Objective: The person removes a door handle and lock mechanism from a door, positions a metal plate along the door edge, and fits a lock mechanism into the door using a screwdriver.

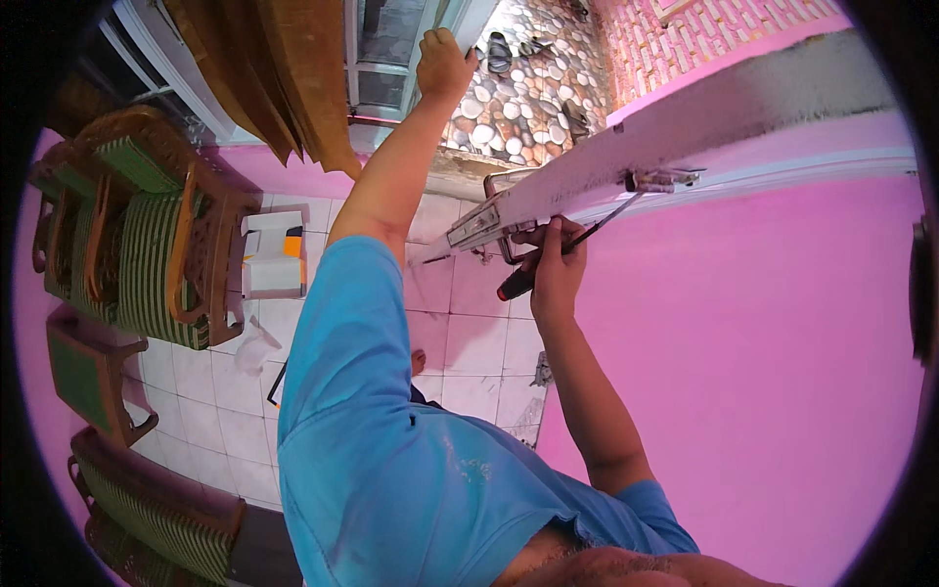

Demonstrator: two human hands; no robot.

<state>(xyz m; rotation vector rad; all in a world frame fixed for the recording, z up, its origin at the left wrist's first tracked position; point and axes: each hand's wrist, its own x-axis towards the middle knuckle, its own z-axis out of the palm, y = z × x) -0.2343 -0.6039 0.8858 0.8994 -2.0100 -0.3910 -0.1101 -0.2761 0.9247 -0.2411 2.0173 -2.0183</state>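
A: How would you handle this, starting from the left?

B: The left hand (445, 65) has its fingers curled in by the white frame (473, 22). From this angle I can't tell whether it grips the edge or only rests there. I'd use it as a brace, so the body doesn't sway with each push.

A: And the right?

B: The right hand (556, 274) is wrapped round a black tool (515, 285), just beside the door handle (509, 250). Its shaft slants up toward a metal fitting (660, 181) by the top of the door (743, 101). I'd bring the wrist in line with that shaft and press gently; a skewed push seems likelier to slip. I'd mind the knuckles as well, with the handle so near.

A: What do the things look like, in the same order?

B: At the door's left end a long, silvery lock plate (474, 226) is set into the narrow edge. Next comes the handle, a squared metal loop. The tool has a thick black grip with a reddish end and a thin, dark shaft. The fitting is dull metal and juts outward. The door's upper edge is whitish grey, scuffed and stained.
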